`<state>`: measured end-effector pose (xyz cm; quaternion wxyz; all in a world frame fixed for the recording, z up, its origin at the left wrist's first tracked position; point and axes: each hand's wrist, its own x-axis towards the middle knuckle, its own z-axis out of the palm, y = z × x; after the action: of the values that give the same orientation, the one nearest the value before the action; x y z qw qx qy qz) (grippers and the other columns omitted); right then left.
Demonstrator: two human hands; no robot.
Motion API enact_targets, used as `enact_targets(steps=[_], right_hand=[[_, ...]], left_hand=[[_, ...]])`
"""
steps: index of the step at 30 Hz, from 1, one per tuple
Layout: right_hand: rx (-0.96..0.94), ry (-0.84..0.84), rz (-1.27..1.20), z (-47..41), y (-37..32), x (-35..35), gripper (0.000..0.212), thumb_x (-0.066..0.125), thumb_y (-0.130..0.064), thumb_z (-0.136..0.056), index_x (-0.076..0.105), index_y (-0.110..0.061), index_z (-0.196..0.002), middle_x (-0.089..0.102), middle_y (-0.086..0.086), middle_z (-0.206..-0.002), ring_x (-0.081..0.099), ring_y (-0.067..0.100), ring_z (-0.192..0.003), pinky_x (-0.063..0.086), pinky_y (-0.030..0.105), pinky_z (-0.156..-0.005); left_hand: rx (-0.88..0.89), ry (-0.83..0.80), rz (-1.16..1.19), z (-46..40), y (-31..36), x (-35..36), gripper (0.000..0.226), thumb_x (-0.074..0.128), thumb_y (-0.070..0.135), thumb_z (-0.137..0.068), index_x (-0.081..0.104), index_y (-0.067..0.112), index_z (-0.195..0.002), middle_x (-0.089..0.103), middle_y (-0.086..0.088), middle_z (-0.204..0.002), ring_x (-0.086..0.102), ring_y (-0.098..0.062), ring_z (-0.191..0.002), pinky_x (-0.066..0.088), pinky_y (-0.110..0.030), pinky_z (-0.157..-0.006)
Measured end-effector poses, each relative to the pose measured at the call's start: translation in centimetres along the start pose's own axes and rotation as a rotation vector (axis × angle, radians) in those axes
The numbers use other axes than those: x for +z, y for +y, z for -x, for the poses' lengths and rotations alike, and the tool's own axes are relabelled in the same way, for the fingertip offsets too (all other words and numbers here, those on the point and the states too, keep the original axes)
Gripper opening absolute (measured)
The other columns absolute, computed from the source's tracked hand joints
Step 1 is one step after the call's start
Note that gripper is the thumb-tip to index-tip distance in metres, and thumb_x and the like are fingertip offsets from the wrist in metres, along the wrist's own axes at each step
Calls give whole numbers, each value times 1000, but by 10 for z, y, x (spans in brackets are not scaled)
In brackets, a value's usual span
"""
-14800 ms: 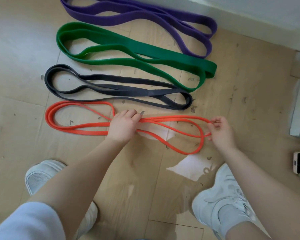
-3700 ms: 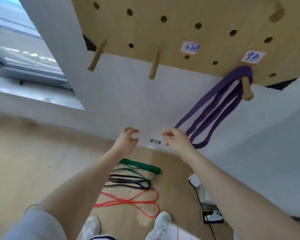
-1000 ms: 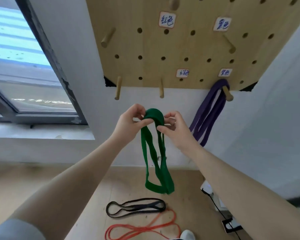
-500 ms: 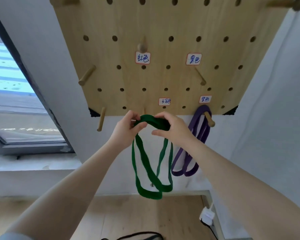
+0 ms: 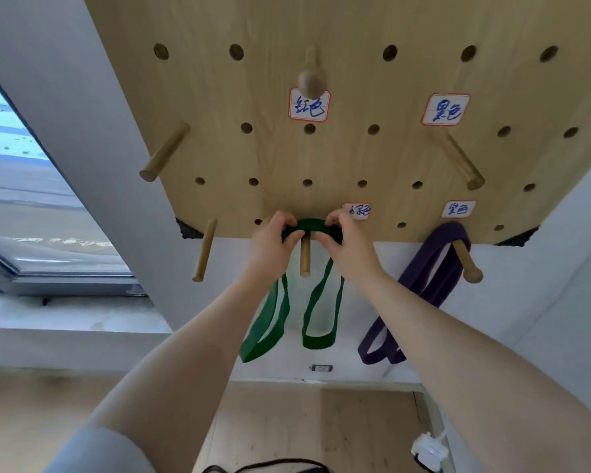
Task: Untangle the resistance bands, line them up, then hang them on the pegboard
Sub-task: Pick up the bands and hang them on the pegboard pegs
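Observation:
The green band (image 5: 321,312) is draped over a wooden peg (image 5: 305,257) at the bottom edge of the wooden pegboard (image 5: 355,155). My left hand (image 5: 270,244) pinches its top on the left of the peg, and my right hand (image 5: 345,244) pinches it on the right. Two green loops hang down below my hands. The purple band (image 5: 427,285) hangs from the peg (image 5: 468,264) to the right, under a handwritten label. A bit of the black band (image 5: 270,466) shows on the floor at the bottom edge.
Other bare pegs stick out of the board: one at the left (image 5: 164,153), one lower left (image 5: 203,250), one at the top (image 5: 311,76), one at the right (image 5: 461,165). A window (image 5: 31,199) is at the left. A white plug (image 5: 429,450) lies on the floor at the right.
Both hands have raised the green band from below the board's edge up onto the bottom middle peg. My view has moved closer to the pegboard.

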<state>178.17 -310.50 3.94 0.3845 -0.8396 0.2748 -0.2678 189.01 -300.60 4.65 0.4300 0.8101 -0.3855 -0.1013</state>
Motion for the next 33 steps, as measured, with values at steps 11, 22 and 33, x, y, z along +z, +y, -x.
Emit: enact_targets(steps=[11,22,33], right_hand=[[-29,144,87,13,19,25,32,64,-21,-86,58,-16,-117,52,3,-121,53,18,-100,46,29,-83],[-57,129,246,0,24,30,26,56,-25,-91,55,-20,-116,63,0,-112,60,20,-94,50,38,-72],[555,-172,15,89,58,74,26,60,-34,-89,51,-12,-98,59,1,-87,57,21,-81,43,27,-63]], left_hand=[[-156,51,94,16,-30,14,33,58,18,-91,55,14,-123,61,-3,-114,59,-15,-95,43,-24,-81],[-66,98,91,6,-22,20,20,57,25,-91,65,8,-99,68,-4,-97,64,-23,-86,51,-38,-81],[-313,-167,168,97,-109,23,36,50,30,-94,49,15,-128,54,0,-126,57,-18,-110,45,-27,-88]])
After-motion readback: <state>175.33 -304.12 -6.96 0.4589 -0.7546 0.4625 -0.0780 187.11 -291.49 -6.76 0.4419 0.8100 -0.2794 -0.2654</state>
